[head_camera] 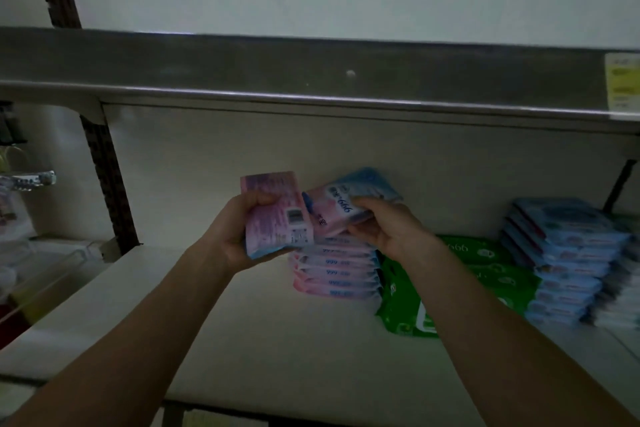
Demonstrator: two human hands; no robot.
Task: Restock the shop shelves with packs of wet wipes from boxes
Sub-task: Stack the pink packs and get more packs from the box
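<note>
Holding wet wipes in both hands, you stand at a dim shop shelf (242, 340) with the restocking partly done. Your left hand (235, 236) is curled round a pink pack (277, 215) turned so its barcode side faces you. Your right hand (388, 229) pinches a tilted pack (343, 201), pink and blue with the print showing, just above the pink stack (336, 270) that lies flat toward the back of the shelf. The two hands are close together, each clamped on its own pack; whether the two packs touch at their near edges cannot be told. The step in hand looks to be seating the tilted pack on top of that stack. Level it first and match its print to the packs beneath. Then square its edges to theirs and let go only once it rests flat, since a soft pack set down on a corner is likely to slide off. Turn the left hand's pack over before it follows, so the barcode goes down and the printed face up. Keep your right wrist clear of the green packs (485, 274) lying just beside the stack, with the blue stack (568, 253) further right. If the pink column feels wobbly, the bare shelf to its left offers room to start a second one. The upper shelf (277, 69) hangs close overhead, so come in low. No box is in view.
</note>
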